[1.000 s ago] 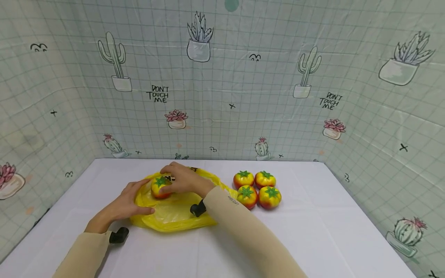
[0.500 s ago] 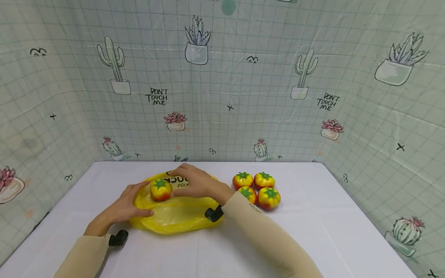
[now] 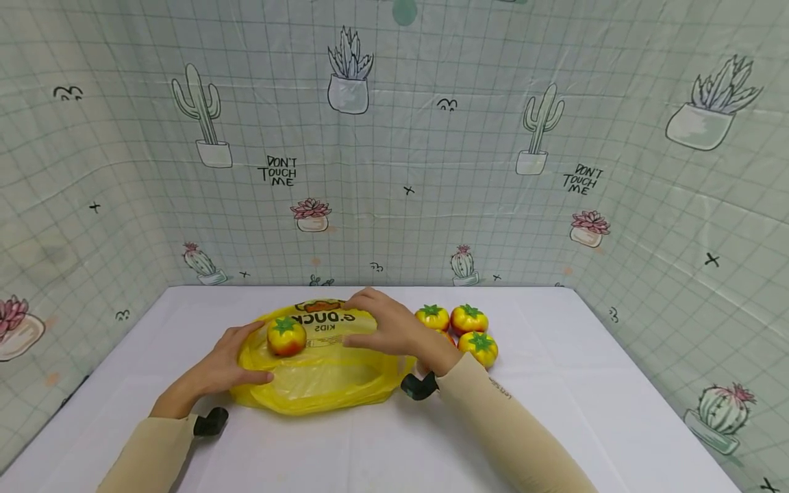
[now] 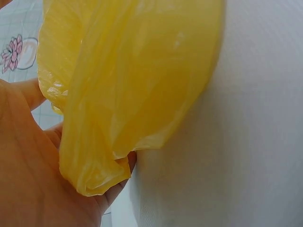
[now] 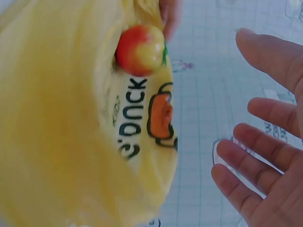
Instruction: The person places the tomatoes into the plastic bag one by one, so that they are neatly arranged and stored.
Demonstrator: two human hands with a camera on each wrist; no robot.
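Note:
In the head view a yellow plastic bag (image 3: 320,390) lies on the table with its mouth spread upward. A red-and-yellow tomato-like fruit (image 3: 286,337) with a green leafy top sits inside, towards the left. My left hand (image 3: 218,363) rests at the bag's left rim, thumb and fingers spread wide apart against the plastic; its fingertips are hidden behind the bag (image 4: 142,75) in the left wrist view. Over the bag's right side hovers my right hand (image 3: 394,329), holding nothing. The right wrist view shows the right hand (image 5: 270,156) with its fingers spread, apart from the bag.
Several similar fruits (image 3: 470,319) stand in a cluster right of the bag, one partly hidden by the right wrist. White cloth covers the table (image 3: 592,397). A patterned curtain (image 3: 407,226) encloses the back and sides.
My right hand has released the fruit inside the bag and moved right, uncovering the bag's printed lettering. The left hand has stayed at the rim.

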